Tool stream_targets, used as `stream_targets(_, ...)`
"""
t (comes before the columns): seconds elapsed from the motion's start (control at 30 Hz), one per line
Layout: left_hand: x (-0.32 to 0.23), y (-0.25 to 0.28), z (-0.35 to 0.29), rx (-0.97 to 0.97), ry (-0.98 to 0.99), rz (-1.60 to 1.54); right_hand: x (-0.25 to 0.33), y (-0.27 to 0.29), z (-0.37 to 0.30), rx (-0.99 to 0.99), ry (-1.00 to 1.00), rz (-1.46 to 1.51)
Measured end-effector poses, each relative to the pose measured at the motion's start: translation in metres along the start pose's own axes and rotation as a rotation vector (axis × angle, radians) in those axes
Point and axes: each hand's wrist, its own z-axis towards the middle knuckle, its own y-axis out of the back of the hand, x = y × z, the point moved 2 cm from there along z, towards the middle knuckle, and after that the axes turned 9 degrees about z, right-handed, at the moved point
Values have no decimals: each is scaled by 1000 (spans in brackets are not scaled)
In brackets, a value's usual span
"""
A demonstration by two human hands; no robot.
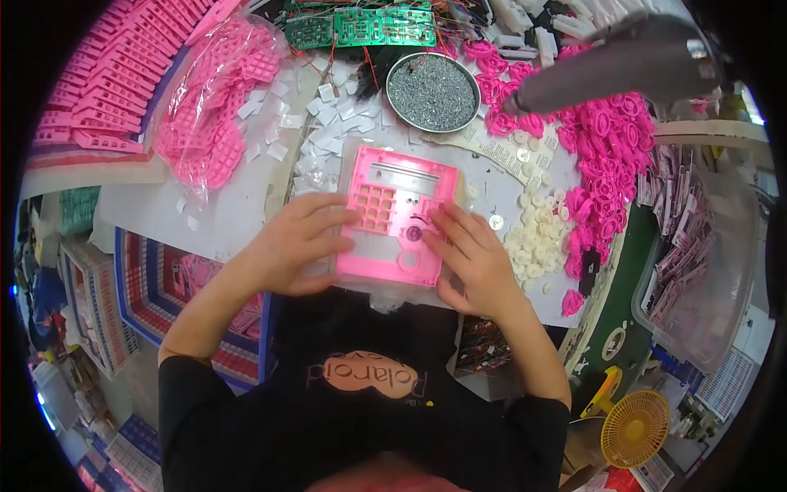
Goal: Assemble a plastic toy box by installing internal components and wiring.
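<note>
A pink plastic housing [384, 264] lies on clear plastic wrap at the front middle of the worktable. It has a grid of square holes, a long slot at its far end and a round opening near its right corner. My left hand [305, 242] grips its left edge, with the fingers spread over the rim. My right hand [478, 266] holds the right edge, its fingertips reaching inside beside a small dark round part [414, 234]. Whether those fingertips pinch any small piece is hidden.
Beyond the housing stands a round tray of small screws [433, 92]. White buttons [537, 234] and pink ring-shaped parts [607, 156] are heaped to the right. Bagged pink keypads [215, 107] lie left, green circuit boards [385, 26] at the back. A grey tool [615, 70] overhangs the right.
</note>
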Motion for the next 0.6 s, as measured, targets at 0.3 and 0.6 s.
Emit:
stream_targets(0.3,0,-7,11,-6,-63,-58,-1,-1,0,33,-19,37)
stream_targets(0.6,-17,-25,12,114,261,246,9,-7,0,66,-102,-69)
